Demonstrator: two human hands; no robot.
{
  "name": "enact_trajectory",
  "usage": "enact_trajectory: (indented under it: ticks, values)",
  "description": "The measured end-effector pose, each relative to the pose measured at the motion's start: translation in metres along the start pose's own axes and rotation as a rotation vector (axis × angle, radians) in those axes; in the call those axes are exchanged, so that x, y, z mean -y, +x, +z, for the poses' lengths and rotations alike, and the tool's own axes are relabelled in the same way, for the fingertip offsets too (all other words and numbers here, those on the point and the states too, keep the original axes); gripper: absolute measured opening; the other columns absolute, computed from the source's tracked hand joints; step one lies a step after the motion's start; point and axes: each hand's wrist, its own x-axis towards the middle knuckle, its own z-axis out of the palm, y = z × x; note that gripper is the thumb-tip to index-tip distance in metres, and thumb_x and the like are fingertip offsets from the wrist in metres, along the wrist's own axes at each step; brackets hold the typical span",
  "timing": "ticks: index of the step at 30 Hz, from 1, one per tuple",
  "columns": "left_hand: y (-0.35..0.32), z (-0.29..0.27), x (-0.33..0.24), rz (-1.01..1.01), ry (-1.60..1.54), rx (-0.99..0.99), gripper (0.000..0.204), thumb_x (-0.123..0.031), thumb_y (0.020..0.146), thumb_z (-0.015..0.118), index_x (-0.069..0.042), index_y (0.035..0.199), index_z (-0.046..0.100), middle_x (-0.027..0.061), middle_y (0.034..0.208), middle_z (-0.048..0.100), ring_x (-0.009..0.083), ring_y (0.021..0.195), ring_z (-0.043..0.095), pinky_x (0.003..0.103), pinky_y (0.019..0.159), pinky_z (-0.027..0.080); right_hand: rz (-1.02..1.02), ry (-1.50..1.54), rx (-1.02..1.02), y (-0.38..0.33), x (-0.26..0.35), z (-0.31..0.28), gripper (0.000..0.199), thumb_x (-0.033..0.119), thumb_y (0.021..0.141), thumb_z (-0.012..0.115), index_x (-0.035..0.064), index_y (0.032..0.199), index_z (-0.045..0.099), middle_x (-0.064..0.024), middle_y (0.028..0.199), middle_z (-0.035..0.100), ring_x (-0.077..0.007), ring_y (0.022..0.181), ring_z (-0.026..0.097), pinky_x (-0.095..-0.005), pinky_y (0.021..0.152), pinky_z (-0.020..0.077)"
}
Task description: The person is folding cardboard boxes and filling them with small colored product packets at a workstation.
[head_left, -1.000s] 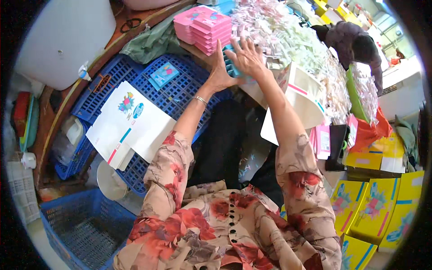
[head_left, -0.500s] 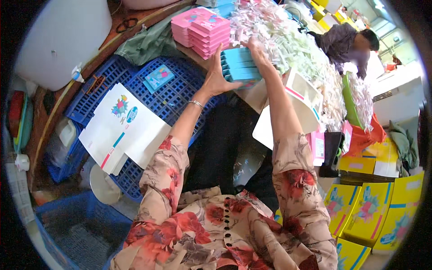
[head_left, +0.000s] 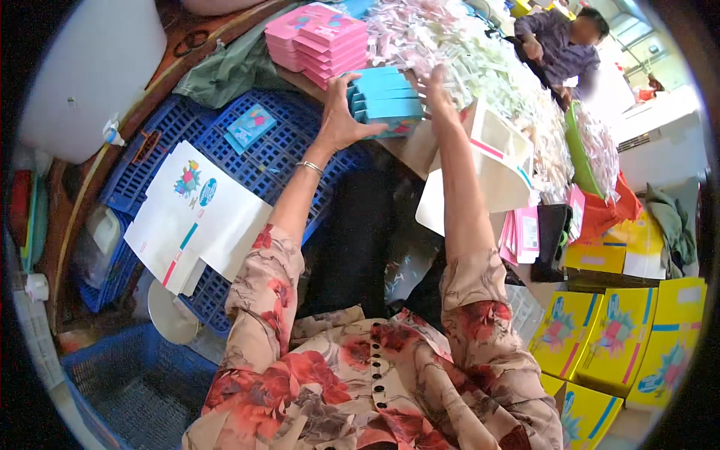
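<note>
Several small light-blue cardboard boxes [head_left: 388, 94] stand packed side by side at the near edge of the work table, some with their end flaps up. My left hand [head_left: 341, 120] curves round their left side, thumb along the front and fingers toward the back. To their right, my right hand [head_left: 439, 96] is held upright with its fingers stretched, a small gap between it and the boxes. Just behind my left hand is a stack of pink boxes [head_left: 319, 41]. An open white carton [head_left: 499, 142] stands beside my right forearm.
Small wrapped sachets [head_left: 480, 64] are heaped across the table. On blue plastic crates [head_left: 292, 124] at the left lie flat white cartons [head_left: 191, 202] and a flat blue box [head_left: 251, 127]. Yellow cartons [head_left: 619, 330] stand at the lower right. Another person [head_left: 559, 45] sits across the table.
My right hand has come off the right side of the blue boxes and its fingers have straightened. My left hand stays on them. The person across has raised their head and a hand.
</note>
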Motion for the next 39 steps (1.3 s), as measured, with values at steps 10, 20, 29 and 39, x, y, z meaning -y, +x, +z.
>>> enact_trajectory:
  ticks: [10, 20, 29, 39]
  values:
    - [0.005, 0.004, -0.008, 0.042, -0.041, 0.07, 0.108, -0.032, 0.052, 0.089, -0.003, 0.136, 0.028, 0.0158, 0.126, 0.039, 0.0299, 0.121, 0.04, 0.04, 0.105, 0.034, 0.03, 0.143, 0.18, 0.035, -0.034, -0.007, 0.088, 0.076, 0.088, 0.02, 0.0095, 0.143, 0.04, -0.0085, 0.13, 0.052, -0.0237, 0.114, 0.05, -0.0405, 0.085, 0.0477]
    - [0.003, 0.003, -0.007, 0.07, -0.081, 0.04, 0.105, -0.035, 0.053, 0.088, -0.003, 0.135, 0.03, 0.02, 0.126, 0.042, 0.0349, 0.118, 0.044, 0.043, 0.102, 0.037, -0.041, 0.138, 0.281, 0.042, -0.035, -0.008, 0.086, 0.072, 0.09, 0.02, 0.0093, 0.148, 0.028, -0.0127, 0.146, 0.037, -0.0273, 0.13, 0.04, -0.0429, 0.105, 0.0346]
    - [0.002, -0.001, -0.002, 0.035, -0.1, 0.049, 0.105, -0.035, 0.052, 0.088, -0.006, 0.135, 0.031, 0.0186, 0.127, 0.042, 0.0344, 0.119, 0.044, 0.042, 0.101, 0.038, -0.431, -0.298, 0.074, 0.045, 0.003, -0.002, 0.079, 0.067, 0.092, 0.023, 0.0094, 0.145, 0.032, -0.0182, 0.15, 0.03, -0.0322, 0.139, 0.027, -0.0484, 0.111, 0.024]
    - [-0.006, 0.01, 0.013, -0.035, -0.179, 0.027, 0.096, -0.03, 0.055, 0.089, -0.003, 0.131, 0.038, 0.0149, 0.119, 0.047, 0.0292, 0.112, 0.048, 0.041, 0.098, 0.038, -0.777, -0.952, -0.264, 0.02, -0.017, 0.036, 0.073, 0.06, 0.09, 0.042, 0.0138, 0.146, 0.032, -0.0248, 0.146, 0.032, -0.0399, 0.135, 0.032, -0.0567, 0.107, 0.0263]
